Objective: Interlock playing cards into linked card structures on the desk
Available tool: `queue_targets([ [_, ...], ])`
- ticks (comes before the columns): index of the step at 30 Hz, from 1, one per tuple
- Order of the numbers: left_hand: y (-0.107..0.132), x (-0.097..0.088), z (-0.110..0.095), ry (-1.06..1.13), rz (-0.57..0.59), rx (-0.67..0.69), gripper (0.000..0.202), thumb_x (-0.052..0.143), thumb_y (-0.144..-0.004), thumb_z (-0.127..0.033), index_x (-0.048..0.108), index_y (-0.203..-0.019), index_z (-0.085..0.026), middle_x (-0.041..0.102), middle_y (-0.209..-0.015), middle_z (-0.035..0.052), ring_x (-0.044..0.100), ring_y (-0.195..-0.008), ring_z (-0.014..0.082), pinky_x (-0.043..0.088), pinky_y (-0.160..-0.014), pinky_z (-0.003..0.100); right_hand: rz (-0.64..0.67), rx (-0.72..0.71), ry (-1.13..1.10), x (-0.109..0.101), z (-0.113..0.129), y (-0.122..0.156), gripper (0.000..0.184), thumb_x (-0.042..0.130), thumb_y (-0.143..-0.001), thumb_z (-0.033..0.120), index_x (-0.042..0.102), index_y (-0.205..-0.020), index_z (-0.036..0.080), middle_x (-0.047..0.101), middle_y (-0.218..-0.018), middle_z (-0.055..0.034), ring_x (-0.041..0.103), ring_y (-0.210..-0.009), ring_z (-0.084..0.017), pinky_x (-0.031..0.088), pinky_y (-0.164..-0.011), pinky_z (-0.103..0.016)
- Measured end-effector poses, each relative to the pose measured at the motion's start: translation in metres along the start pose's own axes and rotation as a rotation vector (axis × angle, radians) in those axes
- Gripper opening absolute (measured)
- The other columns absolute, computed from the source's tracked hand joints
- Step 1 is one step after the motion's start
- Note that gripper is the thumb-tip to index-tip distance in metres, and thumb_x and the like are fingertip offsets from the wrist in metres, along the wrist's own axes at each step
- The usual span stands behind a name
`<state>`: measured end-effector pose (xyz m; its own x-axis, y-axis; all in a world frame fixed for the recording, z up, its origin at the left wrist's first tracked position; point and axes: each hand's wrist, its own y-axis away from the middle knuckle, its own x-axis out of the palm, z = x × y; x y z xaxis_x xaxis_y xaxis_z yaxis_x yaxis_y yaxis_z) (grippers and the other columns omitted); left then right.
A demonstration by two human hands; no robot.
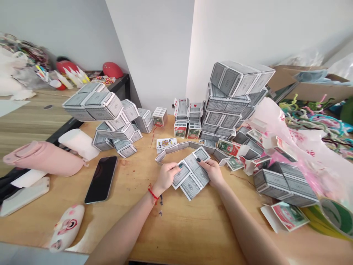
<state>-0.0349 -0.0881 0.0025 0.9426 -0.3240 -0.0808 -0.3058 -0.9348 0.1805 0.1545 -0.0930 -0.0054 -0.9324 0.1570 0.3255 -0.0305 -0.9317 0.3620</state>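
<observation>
Both hands grip a panel of joined playing cards [191, 173], grey patterned backs facing up, held tilted above the wooden table. My left hand [166, 177] pinches its left edge, thumb on top. At its upper right edge, my right hand [211, 170] pinches it the same way. Just behind the panel runs a low curved strip of folded cards [182, 146]. A face-up king card [166, 144] lies beside that strip. Farther back stand small card boxes [180, 129] with more cards on top.
Tall stacks of card-covered blocks rise at right [228, 99] and left [93, 105]. A black phone [101, 179], pink tumbler [45, 158] and pink-and-white case [67, 228] lie on the left. Opened card boxes [289, 215], a tape roll [331, 217] and pink plastic bag [311, 147] crowd the right.
</observation>
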Motion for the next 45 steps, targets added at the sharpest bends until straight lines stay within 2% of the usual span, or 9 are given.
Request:
queue_targets([
  [5, -0.002, -0.002, -0.003, 0.011, 0.028, -0.013, 0.038, 0.052, -0.072, -0.04, 0.033, -0.05, -0.016, 0.027, -0.049, -0.0054, 0.024, -0.046, 0.0062, 0.017, -0.044, 0.022, -0.011, -0.005, 0.021, -0.001, -0.002, -0.001, 0.028, 0.075, -0.055, 0.04, 0.065, -0.063, 0.015, 0.067, -0.058, -0.0039, 0.058, -0.048, -0.017, 0.045, -0.048, -0.028],
  [12, -0.002, -0.005, -0.002, -0.029, 0.128, -0.046, 0.036, 0.052, -0.074, -0.039, 0.037, -0.051, -0.016, 0.028, -0.049, -0.0054, 0.025, -0.046, 0.0063, 0.016, -0.044, 0.023, 0.058, 0.03, 0.113, -0.004, 0.001, -0.001, 0.035, 0.074, -0.054, 0.045, 0.065, -0.065, 0.014, 0.067, -0.059, -0.0056, 0.059, -0.05, -0.019, 0.044, -0.047, -0.028],
  [17, -0.002, -0.002, 0.0, -0.047, 0.076, -0.022, 0.037, 0.049, -0.076, -0.041, 0.035, -0.053, -0.016, 0.029, -0.051, -0.0052, 0.026, -0.047, 0.0067, 0.017, -0.045, 0.023, 0.04, 0.011, 0.168, -0.004, -0.001, -0.002, 0.038, 0.072, -0.053, 0.05, 0.064, -0.063, 0.014, 0.067, -0.062, -0.006, 0.059, -0.05, -0.019, 0.045, -0.051, -0.029],
  [21, -0.003, 0.0, 0.002, -0.056, 0.056, 0.001, 0.038, 0.049, -0.077, -0.043, 0.034, -0.054, -0.016, 0.029, -0.052, -0.0051, 0.026, -0.048, 0.0068, 0.018, -0.046, 0.023, 0.04, 0.008, 0.209, -0.004, -0.001, -0.002, 0.041, 0.07, -0.054, 0.054, 0.063, -0.061, 0.015, 0.066, -0.059, -0.0053, 0.057, -0.047, -0.017, 0.043, -0.047, -0.028],
  [25, -0.005, -0.001, 0.003, -0.039, 0.062, -0.009, 0.04, 0.05, -0.076, -0.045, 0.033, -0.054, -0.016, 0.029, -0.051, -0.0053, 0.026, -0.048, 0.0067, 0.018, -0.045, 0.022, 0.04, 0.015, 0.224, -0.004, 0.0, -0.001, 0.044, 0.069, -0.052, 0.057, 0.063, -0.059, 0.015, 0.066, -0.058, -0.0056, 0.056, -0.046, -0.017, 0.042, -0.045, -0.026],
  [30, -0.007, -0.002, 0.003, -0.01, 0.085, -0.035, 0.039, 0.053, -0.074, -0.045, 0.036, -0.054, -0.016, 0.031, -0.052, -0.005, 0.027, -0.048, 0.0065, 0.018, -0.045, 0.021, 0.06, 0.031, 0.23, -0.002, 0.002, 0.001, 0.041, 0.07, -0.053, 0.054, 0.063, -0.058, 0.014, 0.066, -0.057, -0.0049, 0.057, -0.047, -0.017, 0.041, -0.045, -0.026],
  [34, -0.005, -0.003, -0.003, 0.04, 0.001, -0.023, 0.033, 0.056, -0.072, -0.04, 0.044, -0.054, -0.014, 0.035, -0.053, -0.004, 0.03, -0.05, 0.007, 0.023, -0.045, 0.02, 0.01, -0.031, 0.173, 0.002, -0.002, 0.002, 0.036, 0.07, -0.056, 0.051, 0.064, -0.059, 0.016, 0.065, -0.057, -0.0036, 0.056, -0.047, -0.017, 0.042, -0.046, -0.027],
  [39, -0.001, -0.005, -0.01, 0.156, -0.08, 0.015, 0.023, 0.055, -0.071, -0.036, 0.058, -0.072, -0.013, 0.053, -0.066, 0.0006, 0.045, -0.06, 0.0115, 0.035, -0.055, 0.022, -0.08, -0.058, 0.086, 0.005, -0.003, 0.0, 0.033, 0.071, -0.055, 0.05, 0.063, -0.061, 0.018, 0.067, -0.062, -0.0043, 0.059, -0.054, -0.02, 0.044, -0.049, -0.029],
  [45, 0.003, 0.0, -0.012, -0.058, -0.122, 0.078, 0.025, 0.051, -0.076, -0.035, 0.056, -0.065, -0.014, 0.047, -0.059, -0.0019, 0.038, -0.055, 0.0094, 0.031, -0.051, 0.021, -0.063, -0.065, 0.107, 0.004, -0.006, 0.0, 0.034, 0.069, -0.057, 0.051, 0.063, -0.059, 0.017, 0.064, -0.057, -0.0034, 0.056, -0.05, -0.018, 0.043, -0.048, -0.028],
])
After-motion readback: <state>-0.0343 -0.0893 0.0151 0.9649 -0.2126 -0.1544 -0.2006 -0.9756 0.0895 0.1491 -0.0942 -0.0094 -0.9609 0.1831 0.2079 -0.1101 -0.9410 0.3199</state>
